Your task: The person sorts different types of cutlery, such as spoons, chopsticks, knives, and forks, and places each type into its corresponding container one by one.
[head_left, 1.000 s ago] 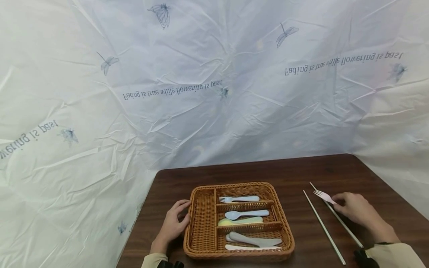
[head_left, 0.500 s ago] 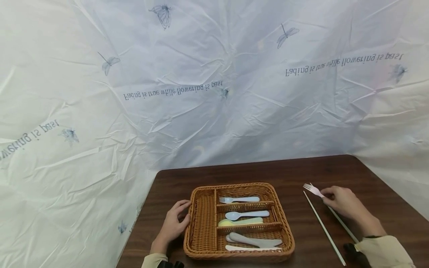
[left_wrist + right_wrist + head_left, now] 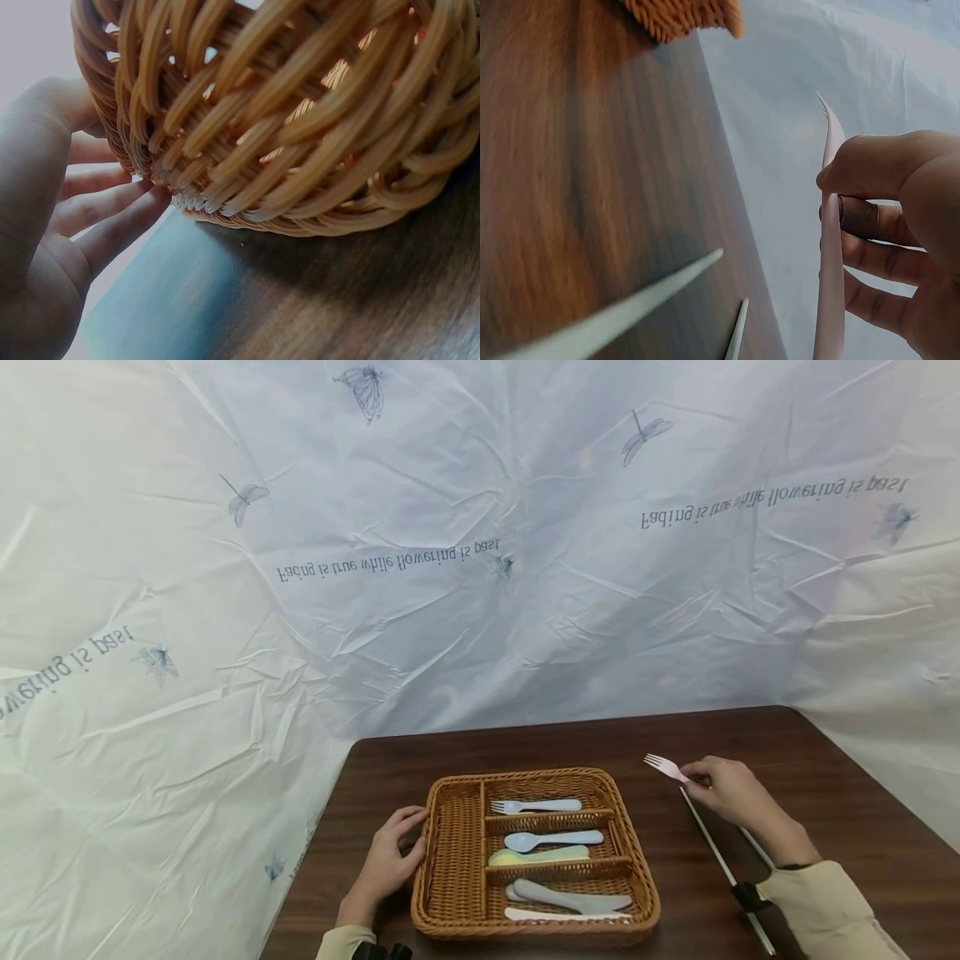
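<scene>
My right hand (image 3: 735, 789) pinches a pale pink fork (image 3: 665, 767) between thumb and fingers, above the table to the right of the basket; its tines point left. In the right wrist view the fork's handle (image 3: 830, 277) runs down past my fingers. My left hand (image 3: 388, 852) touches the left side of a brown wicker basket (image 3: 450, 930), its fingers nearly straight against the weave in the left wrist view. Within the basket's compartments lie a pale blue fork (image 3: 536, 806), a pale blue spoon (image 3: 553, 840), a yellow-green spoon (image 3: 536, 857) and several knives (image 3: 566, 897).
Two long pale chopsticks (image 3: 710, 835) lie on the dark wooden table (image 3: 675, 735) under my right forearm, partly hidden by it. The basket's long left compartment (image 3: 454, 852) shows bare weave. Behind the table hangs a wrinkled white sheet (image 3: 450, 635).
My right hand has carried the pink fork left and upward, away from over the chopsticks toward the basket. My left hand and the basket have stayed put.
</scene>
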A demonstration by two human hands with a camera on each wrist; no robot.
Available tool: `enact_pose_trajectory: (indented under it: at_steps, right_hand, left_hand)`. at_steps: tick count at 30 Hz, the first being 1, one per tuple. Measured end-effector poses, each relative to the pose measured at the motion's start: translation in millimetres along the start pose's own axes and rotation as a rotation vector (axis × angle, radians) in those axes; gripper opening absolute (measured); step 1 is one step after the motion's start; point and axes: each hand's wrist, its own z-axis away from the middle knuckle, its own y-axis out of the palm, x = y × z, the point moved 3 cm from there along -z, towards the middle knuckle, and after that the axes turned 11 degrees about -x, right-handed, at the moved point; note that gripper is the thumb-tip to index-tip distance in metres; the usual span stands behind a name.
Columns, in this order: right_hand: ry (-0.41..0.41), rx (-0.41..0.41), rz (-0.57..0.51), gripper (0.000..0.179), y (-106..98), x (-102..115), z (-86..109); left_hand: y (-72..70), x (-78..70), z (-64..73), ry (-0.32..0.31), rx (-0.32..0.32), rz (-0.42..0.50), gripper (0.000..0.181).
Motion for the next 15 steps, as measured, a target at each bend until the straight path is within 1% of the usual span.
enact_pose_trajectory:
  at_steps: [5, 9, 12, 15]
  right_hand:
    - [-0.008, -0.003, -0.018, 0.021, 3, 9, -9.6]
    - [-0.031, -0.02, -0.04, 0.021, 7, 18, -16.6]
    - [-0.045, -0.041, -0.048, 0.02, 9, 26, -21.2]
    - [-0.054, -0.043, -0.059, 0.019, 12, 33, -25.1]
  left_hand:
    - [-0.7, -1.2, -0.4, 0.017, 0.005, 0.006, 0.041]
    - [-0.6, -2.1, -0.6, 0.022, 0.002, 0.015, 0.041]
    - [-0.5, -2.1, -0.7, 0.031, -0.005, 0.036, 0.041]
    - [-0.4, -1.5, -0.4, 0.04, -0.016, 0.049, 0.041]
